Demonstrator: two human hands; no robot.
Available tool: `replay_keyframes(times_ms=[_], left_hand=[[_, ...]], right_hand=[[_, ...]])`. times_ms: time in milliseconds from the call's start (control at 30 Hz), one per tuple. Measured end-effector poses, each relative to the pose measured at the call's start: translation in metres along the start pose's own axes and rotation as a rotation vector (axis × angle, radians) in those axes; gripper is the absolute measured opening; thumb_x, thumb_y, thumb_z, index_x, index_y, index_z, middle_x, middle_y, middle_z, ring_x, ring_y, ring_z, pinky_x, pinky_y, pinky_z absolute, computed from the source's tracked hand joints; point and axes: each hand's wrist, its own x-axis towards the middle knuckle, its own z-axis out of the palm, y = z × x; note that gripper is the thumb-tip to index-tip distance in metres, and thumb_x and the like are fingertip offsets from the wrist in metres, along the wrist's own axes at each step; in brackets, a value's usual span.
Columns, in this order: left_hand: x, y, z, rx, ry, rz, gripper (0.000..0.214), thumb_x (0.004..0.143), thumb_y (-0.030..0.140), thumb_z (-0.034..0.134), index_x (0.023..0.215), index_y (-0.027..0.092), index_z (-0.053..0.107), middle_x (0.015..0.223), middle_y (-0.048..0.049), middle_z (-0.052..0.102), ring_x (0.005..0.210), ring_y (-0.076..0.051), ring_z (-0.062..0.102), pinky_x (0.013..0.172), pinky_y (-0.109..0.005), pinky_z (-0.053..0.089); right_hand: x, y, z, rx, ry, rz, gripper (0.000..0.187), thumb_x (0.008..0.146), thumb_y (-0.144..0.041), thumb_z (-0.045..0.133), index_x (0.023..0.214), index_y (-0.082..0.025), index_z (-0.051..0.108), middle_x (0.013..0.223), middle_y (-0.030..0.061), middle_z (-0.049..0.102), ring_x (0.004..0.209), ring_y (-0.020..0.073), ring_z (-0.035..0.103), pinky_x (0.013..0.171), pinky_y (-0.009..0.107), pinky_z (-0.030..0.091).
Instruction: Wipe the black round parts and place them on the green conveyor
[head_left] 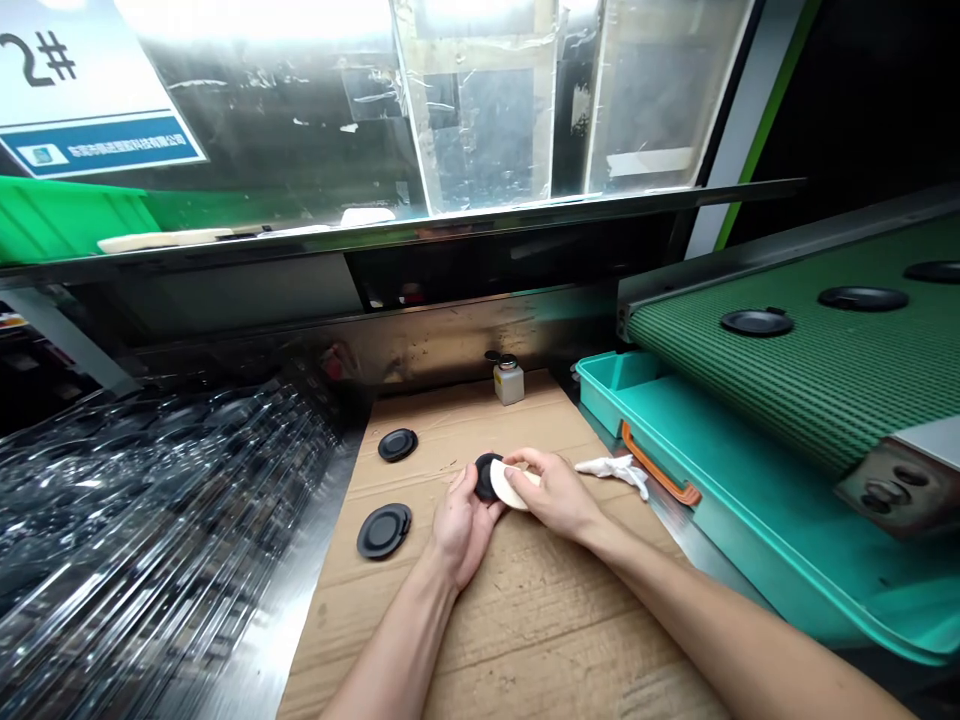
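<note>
Above the cardboard sheet [540,620], my left hand [459,520] grips a round black lid [486,478] by its edge. My right hand [551,495] pinches a flat, cream-coloured round pad [507,486] and lays it against the face of that lid, covering its right part. To the left, on the cardboard, lie a black lid [385,530] and, farther back, another black lid [397,444], each with a small tab on its rim. Beyond my hands stands a small white square bottle [508,382] with a metal top.
A crumpled white cloth [615,470] lies at the cardboard's right edge. A teal tray [720,480] with an orange handle [652,465] stands right, partly under a green conveyor belt [810,370] carrying several black lids [757,320]. Stacked clear plastic trays [165,500] fill the left.
</note>
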Motion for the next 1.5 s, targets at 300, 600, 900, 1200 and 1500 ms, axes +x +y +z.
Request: replay_keyframes(times_ms=[300,600,900,1200,1500], left_hand=[[-0.001,-0.003,0.0,0.016,-0.019,0.023,0.021,0.088,0.024,0.054,0.104,0.013,0.064,0.116,-0.0143,0.065,0.112,-0.026,0.059,0.098,-0.044,0.047],[0.001,-0.005,0.002,-0.012,0.042,0.054,0.015,0.09,0.02,0.052,0.098,0.013,0.063,0.109,-0.0128,0.067,0.109,-0.024,0.061,0.097,-0.043,0.049],[0.0,0.007,0.001,-0.045,0.09,-0.001,0.025,0.093,0.023,0.044,0.11,0.01,0.058,0.12,-0.0196,0.061,0.113,-0.029,0.059,0.09,-0.044,0.052],[-0.015,0.031,0.005,-0.241,-0.124,-0.175,0.034,0.091,0.031,0.047,0.121,0.016,0.054,0.131,-0.0212,0.054,0.113,-0.029,0.059,0.077,-0.032,0.054],[-0.014,0.035,0.0,-0.359,-0.053,-0.094,0.023,0.087,0.026,0.056,0.101,0.008,0.06,0.127,-0.023,0.054,0.12,-0.035,0.053,0.091,-0.046,0.052]], right_hand=[[-0.001,-0.001,-0.008,-0.167,-0.07,-0.036,0.027,0.089,-0.034,0.048,0.105,-0.021,0.066,0.096,0.0024,0.07,0.087,0.0154,0.064,0.079,0.024,0.045],[-0.001,-0.011,0.011,-0.576,0.081,0.074,0.035,0.096,-0.042,0.033,0.122,-0.028,0.052,0.094,0.0042,0.07,0.084,0.0195,0.065,0.071,0.025,0.041],[0.01,0.016,-0.014,-0.415,0.26,0.09,0.032,0.096,-0.041,0.035,0.115,-0.026,0.055,0.096,0.0032,0.069,0.089,0.0177,0.064,0.073,0.024,0.041],[0.004,0.03,-0.009,-0.379,0.151,0.046,0.03,0.093,-0.042,0.04,0.111,-0.025,0.057,0.095,0.0027,0.069,0.083,0.0186,0.065,0.069,0.025,0.041],[0.004,0.029,-0.01,-0.417,0.121,0.061,0.032,0.092,-0.045,0.039,0.108,-0.027,0.06,0.081,0.0013,0.069,0.068,0.0174,0.062,0.058,0.024,0.036]])
